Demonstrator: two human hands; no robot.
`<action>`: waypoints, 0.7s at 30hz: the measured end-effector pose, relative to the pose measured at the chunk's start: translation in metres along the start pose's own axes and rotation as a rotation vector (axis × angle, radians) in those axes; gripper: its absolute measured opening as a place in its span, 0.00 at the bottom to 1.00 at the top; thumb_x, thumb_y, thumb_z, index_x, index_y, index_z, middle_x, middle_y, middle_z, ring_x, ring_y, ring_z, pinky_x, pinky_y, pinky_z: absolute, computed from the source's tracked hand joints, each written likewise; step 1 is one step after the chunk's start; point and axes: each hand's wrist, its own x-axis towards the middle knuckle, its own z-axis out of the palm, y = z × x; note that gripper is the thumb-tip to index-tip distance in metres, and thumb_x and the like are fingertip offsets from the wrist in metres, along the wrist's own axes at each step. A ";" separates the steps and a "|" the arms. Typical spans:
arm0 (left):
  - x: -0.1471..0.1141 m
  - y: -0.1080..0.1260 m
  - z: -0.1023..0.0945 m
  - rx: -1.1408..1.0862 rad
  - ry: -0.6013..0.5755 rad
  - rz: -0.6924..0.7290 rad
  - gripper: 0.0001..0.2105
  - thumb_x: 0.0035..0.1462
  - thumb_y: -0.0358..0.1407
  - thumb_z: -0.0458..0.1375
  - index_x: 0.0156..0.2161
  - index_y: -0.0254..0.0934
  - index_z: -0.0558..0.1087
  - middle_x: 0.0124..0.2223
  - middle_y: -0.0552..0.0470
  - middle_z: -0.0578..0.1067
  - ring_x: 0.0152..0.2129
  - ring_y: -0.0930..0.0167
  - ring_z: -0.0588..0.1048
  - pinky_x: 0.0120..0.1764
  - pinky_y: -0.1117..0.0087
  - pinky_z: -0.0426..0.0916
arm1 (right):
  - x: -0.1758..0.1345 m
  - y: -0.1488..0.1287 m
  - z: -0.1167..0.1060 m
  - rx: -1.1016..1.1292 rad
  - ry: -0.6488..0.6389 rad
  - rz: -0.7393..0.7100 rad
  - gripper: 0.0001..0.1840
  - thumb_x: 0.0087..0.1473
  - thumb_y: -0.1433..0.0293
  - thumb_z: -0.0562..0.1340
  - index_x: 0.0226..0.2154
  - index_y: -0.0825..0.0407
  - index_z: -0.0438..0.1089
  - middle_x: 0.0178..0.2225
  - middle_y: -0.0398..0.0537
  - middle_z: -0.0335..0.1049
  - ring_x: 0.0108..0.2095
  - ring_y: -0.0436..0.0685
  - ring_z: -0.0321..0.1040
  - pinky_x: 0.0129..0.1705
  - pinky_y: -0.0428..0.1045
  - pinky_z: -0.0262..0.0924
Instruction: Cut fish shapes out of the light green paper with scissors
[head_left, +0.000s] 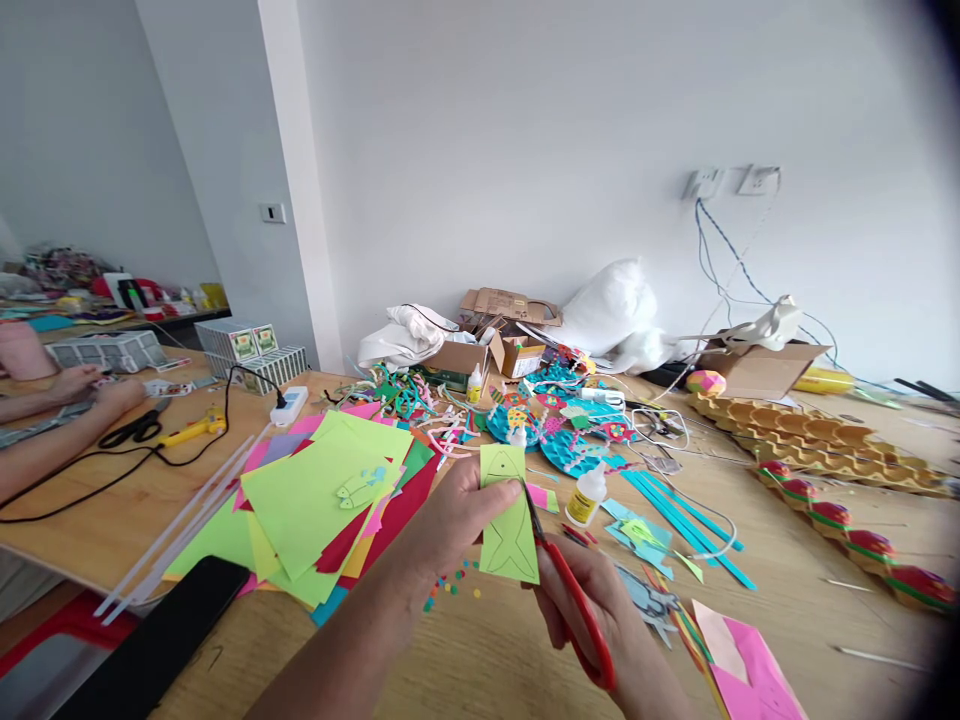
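Observation:
Between the thumb and fingers of my left hand (461, 505) is an upright strip of yellow-green paper (508, 545) with a fish outline drawn on it. My right hand (592, 590) grips red-handled scissors (574, 590), their blades at the strip's right edge near my left thumb. How far the blades part is hard to make out. To the left lies a fanned stack of coloured paper (300, 500), with small cut fish shapes (361, 488) on top. A white glue bottle (586, 495) stands just beyond the scissors.
Blue paper strips (690, 515), pink paper (754, 665) and egg-carton pieces (810, 440) lie to the right. A black phone-like slab (161, 640) is at the front left, near a yellow glue gun (191, 428). Another person's hands (94, 385) work at far left. Cardboard boxes (457, 360) line the wall.

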 end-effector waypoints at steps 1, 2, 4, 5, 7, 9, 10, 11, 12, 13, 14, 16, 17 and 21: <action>0.000 0.000 0.000 -0.001 0.000 -0.004 0.08 0.51 0.36 0.54 0.25 0.35 0.63 0.20 0.58 0.63 0.15 0.79 0.62 0.19 0.78 0.59 | 0.000 0.000 0.000 -0.001 -0.001 -0.001 0.24 0.51 0.50 0.52 0.18 0.51 0.59 0.10 0.35 0.52 0.12 0.47 0.49 0.16 0.43 0.44; 0.000 0.001 0.000 0.000 0.000 -0.010 0.08 0.51 0.36 0.54 0.25 0.35 0.63 0.20 0.58 0.64 0.14 0.79 0.63 0.19 0.78 0.59 | 0.000 0.000 0.000 -0.002 -0.001 0.001 0.24 0.51 0.50 0.52 0.18 0.51 0.59 0.10 0.35 0.52 0.12 0.46 0.48 0.16 0.42 0.43; -0.001 0.002 0.000 -0.003 0.001 -0.025 0.08 0.50 0.37 0.54 0.25 0.35 0.63 0.20 0.58 0.64 0.14 0.78 0.63 0.19 0.78 0.60 | 0.001 0.000 0.000 -0.003 0.000 0.004 0.25 0.51 0.49 0.51 0.17 0.51 0.58 0.09 0.36 0.52 0.12 0.46 0.48 0.15 0.42 0.42; -0.001 0.002 0.000 -0.007 0.001 -0.030 0.08 0.50 0.37 0.54 0.25 0.35 0.63 0.20 0.58 0.64 0.14 0.78 0.63 0.19 0.77 0.60 | 0.001 0.000 0.000 -0.006 0.004 0.006 0.26 0.50 0.48 0.51 0.16 0.51 0.58 0.09 0.36 0.52 0.11 0.46 0.48 0.15 0.42 0.42; -0.002 0.003 0.000 -0.008 -0.002 -0.038 0.08 0.50 0.37 0.55 0.25 0.34 0.63 0.20 0.58 0.64 0.15 0.78 0.63 0.20 0.77 0.60 | 0.001 -0.001 0.000 -0.016 0.009 0.013 0.26 0.50 0.48 0.51 0.15 0.51 0.57 0.09 0.36 0.52 0.11 0.46 0.48 0.15 0.42 0.41; -0.002 0.004 -0.001 0.008 0.002 -0.042 0.08 0.50 0.37 0.55 0.26 0.34 0.64 0.20 0.57 0.64 0.15 0.78 0.62 0.21 0.77 0.60 | 0.001 -0.002 0.000 -0.025 0.012 0.018 0.26 0.50 0.49 0.51 0.15 0.51 0.57 0.09 0.36 0.52 0.11 0.46 0.48 0.14 0.42 0.42; -0.002 0.004 -0.002 0.021 0.005 -0.044 0.08 0.50 0.37 0.55 0.26 0.34 0.64 0.20 0.57 0.63 0.15 0.78 0.62 0.21 0.76 0.60 | 0.001 -0.002 0.000 -0.025 0.013 0.017 0.25 0.51 0.49 0.51 0.15 0.51 0.57 0.10 0.36 0.52 0.11 0.45 0.48 0.14 0.42 0.42; -0.002 0.004 -0.002 0.033 0.008 -0.047 0.08 0.50 0.37 0.54 0.26 0.34 0.64 0.20 0.57 0.63 0.15 0.78 0.62 0.21 0.76 0.60 | 0.001 -0.001 0.000 -0.023 0.013 0.014 0.25 0.51 0.50 0.51 0.16 0.51 0.57 0.10 0.36 0.52 0.11 0.45 0.48 0.14 0.41 0.42; -0.002 0.004 -0.002 0.039 0.008 -0.049 0.08 0.50 0.38 0.54 0.26 0.34 0.64 0.20 0.57 0.63 0.15 0.78 0.62 0.21 0.76 0.60 | 0.001 -0.001 0.000 -0.020 0.014 0.010 0.24 0.51 0.50 0.52 0.16 0.51 0.58 0.10 0.36 0.51 0.11 0.45 0.48 0.14 0.41 0.42; -0.002 0.004 -0.002 0.038 0.006 -0.051 0.08 0.50 0.38 0.54 0.26 0.34 0.65 0.20 0.57 0.64 0.15 0.78 0.63 0.22 0.75 0.61 | 0.001 -0.001 0.001 -0.018 0.015 0.007 0.24 0.51 0.50 0.52 0.16 0.51 0.58 0.10 0.35 0.51 0.11 0.45 0.48 0.14 0.41 0.43; -0.002 0.004 -0.002 0.032 0.002 -0.051 0.08 0.50 0.38 0.55 0.26 0.34 0.65 0.20 0.57 0.64 0.16 0.77 0.63 0.23 0.75 0.61 | 0.001 -0.001 0.001 -0.018 0.016 0.007 0.24 0.50 0.50 0.52 0.16 0.51 0.58 0.10 0.35 0.51 0.11 0.45 0.48 0.14 0.41 0.43; -0.002 0.004 -0.002 0.013 -0.007 -0.046 0.08 0.49 0.38 0.55 0.27 0.34 0.67 0.21 0.56 0.66 0.17 0.76 0.66 0.24 0.74 0.63 | 0.001 -0.001 0.001 -0.020 0.023 0.008 0.24 0.50 0.50 0.53 0.16 0.51 0.58 0.10 0.35 0.50 0.11 0.46 0.48 0.14 0.42 0.42; -0.001 0.004 -0.002 0.003 -0.011 -0.046 0.08 0.49 0.38 0.55 0.28 0.34 0.68 0.21 0.56 0.66 0.18 0.75 0.66 0.24 0.73 0.63 | 0.002 -0.001 0.001 -0.022 0.026 0.009 0.24 0.49 0.50 0.53 0.16 0.51 0.58 0.10 0.35 0.50 0.11 0.46 0.48 0.14 0.42 0.42; 0.000 0.003 -0.005 0.013 0.031 -0.049 0.09 0.49 0.40 0.56 0.27 0.34 0.65 0.21 0.58 0.64 0.15 0.77 0.63 0.21 0.76 0.60 | 0.003 -0.002 0.002 -0.023 0.032 0.018 0.24 0.49 0.49 0.53 0.17 0.51 0.59 0.10 0.35 0.50 0.11 0.46 0.48 0.14 0.42 0.42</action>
